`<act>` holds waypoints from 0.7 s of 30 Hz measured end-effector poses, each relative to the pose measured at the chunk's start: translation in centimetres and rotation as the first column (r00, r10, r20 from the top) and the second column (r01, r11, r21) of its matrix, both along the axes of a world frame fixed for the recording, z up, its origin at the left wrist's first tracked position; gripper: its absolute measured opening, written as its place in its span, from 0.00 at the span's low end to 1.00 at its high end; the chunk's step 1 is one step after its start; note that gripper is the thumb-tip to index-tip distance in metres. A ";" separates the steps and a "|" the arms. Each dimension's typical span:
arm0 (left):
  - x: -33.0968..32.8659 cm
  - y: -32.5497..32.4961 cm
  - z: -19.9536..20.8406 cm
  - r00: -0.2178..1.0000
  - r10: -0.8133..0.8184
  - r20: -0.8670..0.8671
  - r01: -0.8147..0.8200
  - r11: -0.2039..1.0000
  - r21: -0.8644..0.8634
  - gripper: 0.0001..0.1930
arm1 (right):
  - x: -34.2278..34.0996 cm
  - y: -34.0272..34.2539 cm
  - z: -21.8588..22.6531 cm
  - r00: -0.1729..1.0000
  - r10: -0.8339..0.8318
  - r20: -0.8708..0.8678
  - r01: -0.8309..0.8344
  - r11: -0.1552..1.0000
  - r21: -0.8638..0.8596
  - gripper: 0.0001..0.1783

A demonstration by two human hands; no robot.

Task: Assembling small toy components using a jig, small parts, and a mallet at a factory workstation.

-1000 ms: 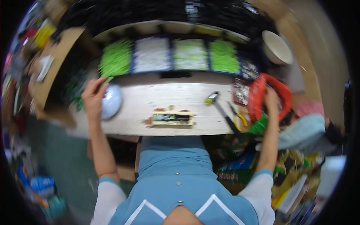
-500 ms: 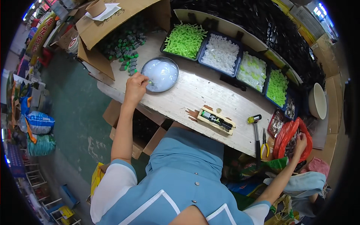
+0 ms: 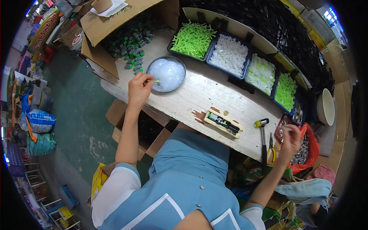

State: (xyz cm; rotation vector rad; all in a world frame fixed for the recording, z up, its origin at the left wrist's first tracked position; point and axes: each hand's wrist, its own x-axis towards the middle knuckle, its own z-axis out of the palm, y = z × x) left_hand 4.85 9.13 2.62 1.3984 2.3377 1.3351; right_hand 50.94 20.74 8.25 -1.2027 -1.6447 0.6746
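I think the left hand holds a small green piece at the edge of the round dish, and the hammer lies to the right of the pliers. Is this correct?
Not quite: the head view shows the hammer to the left of the pliers. The left hand does hold a small green piece at the edge of the round dish.

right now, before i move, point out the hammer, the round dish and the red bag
Hammer (image 3: 263, 142): head view, middle of its handle.
Round dish (image 3: 171, 91): head view, near rim.
Red bag (image 3: 314, 148): head view, right-hand side wall.
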 end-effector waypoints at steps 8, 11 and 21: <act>9.6 1.5 0.8 0.321 -0.400 0.858 0.296 0.903 0.310 0.07 | -13.4 -3.5 -3.1 0.880 0.456 -0.133 -0.463 0.886 -0.022 0.09; 11.8 2.2 0.9 0.247 -0.422 0.872 0.341 0.880 0.330 0.06 | -14.0 -3.9 -3.8 0.893 0.428 -0.139 -0.433 0.901 -0.011 0.10; 14.0 3.1 1.2 0.175 -0.406 0.897 0.405 0.860 0.310 0.06 | -12.4 -3.9 -4.2 0.930 0.333 -0.155 -0.342 0.939 -0.033 0.10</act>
